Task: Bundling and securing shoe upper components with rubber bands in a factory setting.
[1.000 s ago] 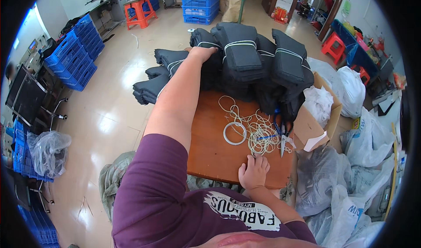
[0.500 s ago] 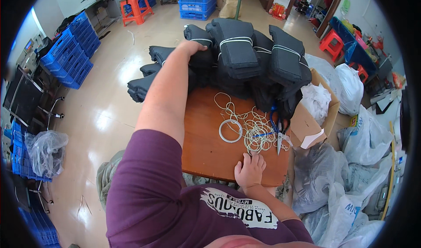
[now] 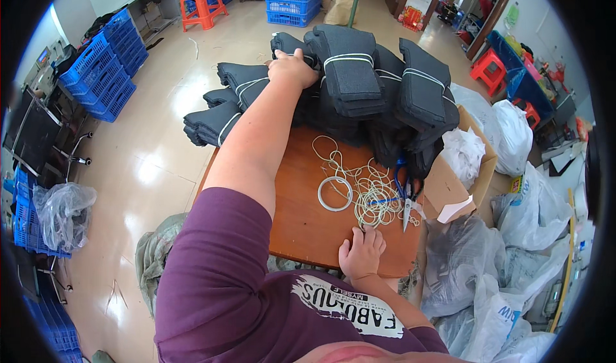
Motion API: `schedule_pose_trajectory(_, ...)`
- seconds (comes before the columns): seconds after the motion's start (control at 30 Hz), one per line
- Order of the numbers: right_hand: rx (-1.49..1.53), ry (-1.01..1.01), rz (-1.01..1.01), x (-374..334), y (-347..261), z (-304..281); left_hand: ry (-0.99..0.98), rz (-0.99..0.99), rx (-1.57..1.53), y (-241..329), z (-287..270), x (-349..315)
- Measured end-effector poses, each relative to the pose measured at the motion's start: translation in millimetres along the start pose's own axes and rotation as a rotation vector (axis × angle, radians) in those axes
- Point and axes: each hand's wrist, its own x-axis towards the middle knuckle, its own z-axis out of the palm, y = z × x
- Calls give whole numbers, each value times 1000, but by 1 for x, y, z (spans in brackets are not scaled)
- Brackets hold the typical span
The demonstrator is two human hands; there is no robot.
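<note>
My left arm stretches over the table to the far pile, and my left hand [image 3: 293, 70] lies on a small dark cloth bundle [image 3: 289, 43] with its fingers apart. Folded black cloth bundles tied with pale cord, such as the large top one [image 3: 350, 81], are heaped along the table's far side. My right hand [image 3: 362, 253] lies open at the near edge of the brown table [image 3: 298, 228], its fingertips by the loose pale cord [image 3: 375, 199]. Beside the cord are a white ring [image 3: 335, 194] and scissors [image 3: 407, 206] with dark handles.
An open cardboard box [image 3: 449, 183] holding white material stands right of the table. Clear plastic sacks [image 3: 465, 267] crowd the floor there. Blue crates [image 3: 99, 74] are stacked at the left, more at the back. A red stool [image 3: 204, 7] stands at the far left.
My left hand has shifted slightly right and nearer on the pile, uncovering more of the cord-tied bundle beside my arm. My right hand stays at the table edge.
</note>
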Motion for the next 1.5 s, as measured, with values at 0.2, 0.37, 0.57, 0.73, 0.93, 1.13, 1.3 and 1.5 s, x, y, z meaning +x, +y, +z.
schedule_pose_trajectory(0.2, -12, -1, 20, -1, 1, 2, 110, -24, -134, 0, 5, -2)
schedule_pose_trajectory(0.37, 18, -13, 35, 2, 2, 1, 609, 357, -678, -19, 2, 2)
schedule_pose_trajectory(0.57, 20, 40, 11, 0, 2, 5, 127, 60, -1249, 30, -27, -69)
schedule_pose_trajectory(0.73, 36, 62, 9, 1, 1, 6, -30, 77, -1044, 53, -29, -66)
schedule_pose_trajectory(0.93, 7, 47, 15, 4, 0, 4, 37, -28, -941, 77, -41, -73)
schedule_pose_trajectory(1.13, 21, 85, 18, 0, 6, 5, -108, 7, -1367, 53, -40, -81)
schedule_pose_trajectory(1.3, 10, 86, 13, -3, 2, 10, -605, 185, -2252, -25, -8, -79)
schedule_pose_trajectory(1.5, 22, 49, 44, 1, 0, 6, -375, 570, -2222, -79, 3, -129)
